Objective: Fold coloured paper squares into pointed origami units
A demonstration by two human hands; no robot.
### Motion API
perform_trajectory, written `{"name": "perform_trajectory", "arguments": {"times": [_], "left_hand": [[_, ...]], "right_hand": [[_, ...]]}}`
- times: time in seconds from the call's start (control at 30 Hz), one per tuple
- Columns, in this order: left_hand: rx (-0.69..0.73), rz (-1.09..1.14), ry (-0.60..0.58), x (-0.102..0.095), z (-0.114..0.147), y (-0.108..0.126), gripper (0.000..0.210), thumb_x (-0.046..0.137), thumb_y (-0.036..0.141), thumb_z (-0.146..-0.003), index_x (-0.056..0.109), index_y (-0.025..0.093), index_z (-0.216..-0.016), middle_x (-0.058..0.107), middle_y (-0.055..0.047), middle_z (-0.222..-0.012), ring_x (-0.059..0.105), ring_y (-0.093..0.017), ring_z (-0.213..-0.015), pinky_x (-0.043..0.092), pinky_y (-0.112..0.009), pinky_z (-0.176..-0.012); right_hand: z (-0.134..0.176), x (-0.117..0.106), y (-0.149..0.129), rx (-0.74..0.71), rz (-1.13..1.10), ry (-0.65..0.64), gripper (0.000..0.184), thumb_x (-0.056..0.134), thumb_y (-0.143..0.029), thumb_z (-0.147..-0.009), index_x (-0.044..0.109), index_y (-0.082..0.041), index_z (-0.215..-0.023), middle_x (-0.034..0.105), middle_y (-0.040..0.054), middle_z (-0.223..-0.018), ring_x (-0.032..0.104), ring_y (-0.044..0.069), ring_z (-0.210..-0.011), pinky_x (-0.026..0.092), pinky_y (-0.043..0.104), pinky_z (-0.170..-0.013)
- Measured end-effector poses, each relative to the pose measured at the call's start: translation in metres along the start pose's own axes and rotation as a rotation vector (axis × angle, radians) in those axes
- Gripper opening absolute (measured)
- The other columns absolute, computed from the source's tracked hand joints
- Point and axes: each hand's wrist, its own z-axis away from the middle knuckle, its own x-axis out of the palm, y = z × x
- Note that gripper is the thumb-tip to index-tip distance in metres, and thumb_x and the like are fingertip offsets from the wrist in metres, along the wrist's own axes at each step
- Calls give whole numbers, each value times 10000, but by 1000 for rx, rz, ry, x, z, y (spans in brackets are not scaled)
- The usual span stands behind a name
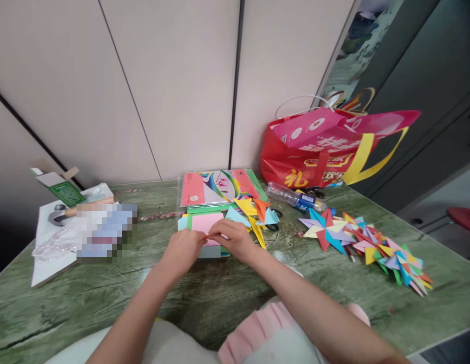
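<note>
My left hand [185,246] and my right hand [235,239] meet over a stack of coloured paper sheets, with a pink sheet [206,222] on top. Both hands are closed, fingertips pinching a small piece of red paper [207,236] that is mostly hidden by the fingers. Just right of the stack, folded yellow paper pieces [247,206], an orange one [261,208] and light blue ones lie in a loose heap. Black scissor handles [273,227] stick out from under them. Behind the stack is a plastic-wrapped craft paper pack [220,188] with a printed cover.
Several multicoloured paper stars [326,230] overlap toward the right edge of the green table [144,298]. A red gift bag [291,156] and a clear plastic bottle [295,197] stand and lie behind them. At left are a hammer [87,206], a green box [64,192] and clear beads [55,245].
</note>
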Motion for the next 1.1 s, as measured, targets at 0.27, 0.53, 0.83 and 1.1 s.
{"name": "perform_trajectory", "arguments": {"times": [0.27, 0.53, 0.83, 1.1], "left_hand": [[-3, -126, -39, 2, 5, 2, 349, 351, 289, -858, 668, 166, -782, 673, -128, -691, 630, -228, -658, 349, -261, -548], [6, -188, -9, -3, 9, 8, 331, 345, 255, -857, 668, 191, -827, 680, -119, -682, 630, -243, -642, 327, -262, -519], [37, 67, 45, -8, 13, 9, 327, 380, 288, -846, 694, 201, -819, 666, -69, -623, 555, -147, -538, 288, -210, -500], [125, 286, 123, -5, 15, 7, 339, 388, 346, -846, 686, 186, -831, 671, -26, -653, 518, -124, -550, 302, -187, -523]], "right_hand": [[5, 2, 3, 26, 88, -67, 111, 481, -211, -841, 582, -179, -807, 622, 51, -772, 566, 134, -716, 427, 231, -631], [4, -2, -5, 96, -105, 39, 84, 561, -229, -783, 578, -185, -713, 617, 35, -719, 574, 135, -681, 465, 252, -635], [3, -15, -17, 100, -177, 70, 163, 581, -295, -766, 585, -195, -894, 635, 28, -755, 598, 124, -661, 509, 256, -647], [5, -15, -28, 156, -260, 156, 207, 587, -318, -753, 570, -199, -921, 620, 25, -763, 595, 124, -666, 531, 253, -611]]}}
